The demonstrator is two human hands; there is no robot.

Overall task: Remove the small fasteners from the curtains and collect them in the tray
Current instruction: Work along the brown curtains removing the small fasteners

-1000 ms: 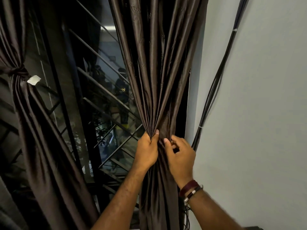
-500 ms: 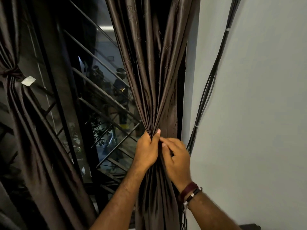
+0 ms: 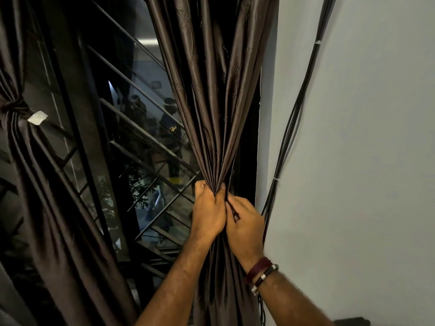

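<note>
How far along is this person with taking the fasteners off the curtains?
Early on, it seems. Nothing visibly finished: no tray or loose fastener is in view. In hand: the left hand grips the gathered right curtain while the right hand works at a dark tie beside it. Left to do: the left curtain is still bunched at its knot, with a small white tag there.

1. Single view: head-worn wide-angle camera, so no second view to overlap with.
2. Faces forward and slightly up along the right curtain (image 3: pixel 211 102), with the window grille (image 3: pixel 131 142) left of it and the wall (image 3: pixel 364 161) on the right.
3. Close range: both forearms enter from the bottom edge, left hand (image 3: pixel 208 212) and right hand (image 3: pixel 246 223) sit low centre.
4. Left edge catches the tied left curtain (image 3: pixel 35 172); verticals bow outward from lens distortion.
</note>
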